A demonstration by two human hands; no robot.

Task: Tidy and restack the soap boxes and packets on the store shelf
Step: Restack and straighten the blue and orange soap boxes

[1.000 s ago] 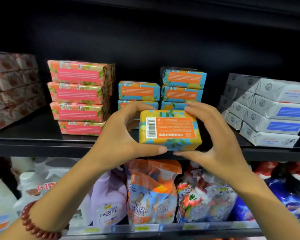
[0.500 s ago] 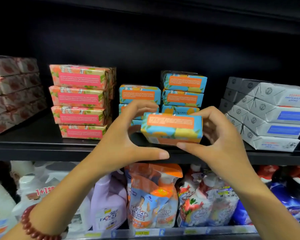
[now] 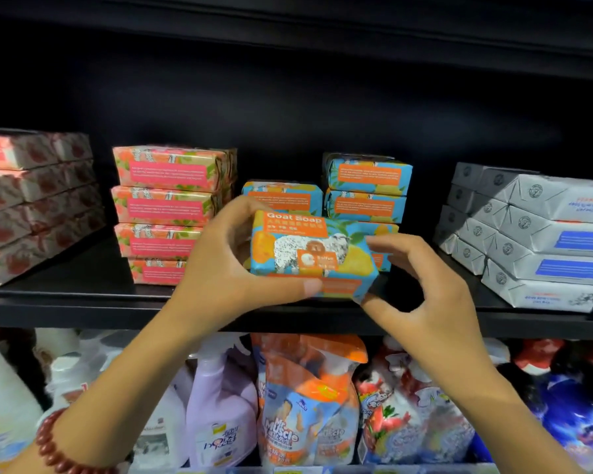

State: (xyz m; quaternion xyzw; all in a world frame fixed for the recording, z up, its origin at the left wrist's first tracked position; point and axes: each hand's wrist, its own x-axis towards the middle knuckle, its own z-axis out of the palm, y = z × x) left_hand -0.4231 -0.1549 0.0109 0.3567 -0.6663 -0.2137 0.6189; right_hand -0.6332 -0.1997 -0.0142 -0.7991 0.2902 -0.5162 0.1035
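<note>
Background: a black store shelf (image 3: 83, 304) is seen against a dark back wall, with a lower shelf of cleaning goods beneath it.
Grey boxes (image 3: 545, 244): stacked four high at the right end; blue label panels are seen, the print being too blurred to read.
Red-patterned boxes (image 3: 31, 206): stacked four high at the far left.
Pink boxes (image 3: 172, 206): four are counted in one stack, each with a pink text panel.
Blue boxes (image 3: 367, 189): two stacks stand at the middle; three are seen in the right one and one in the left, the rest being hidden.
Lower shelf: a lilac bottle (image 3: 220, 422) and a refill packet (image 3: 288, 422) marked "Mr Muscle" are stood side by side.
Soap box (image 3: 308, 254): held in the air before the blue stacks, tilted, front face up; blue and orange wrap, a speckled sheep pictured, "Goat Soap" printed at the top.
Left hand (image 3: 226, 268): the box's left end is gripped, thumb laid along the lower edge.
Right hand (image 3: 425, 285): the right end is pinched between thumb tip and curled fingers.
Bracelet (image 3: 59, 449): red beads are worn on the left wrist.
</note>
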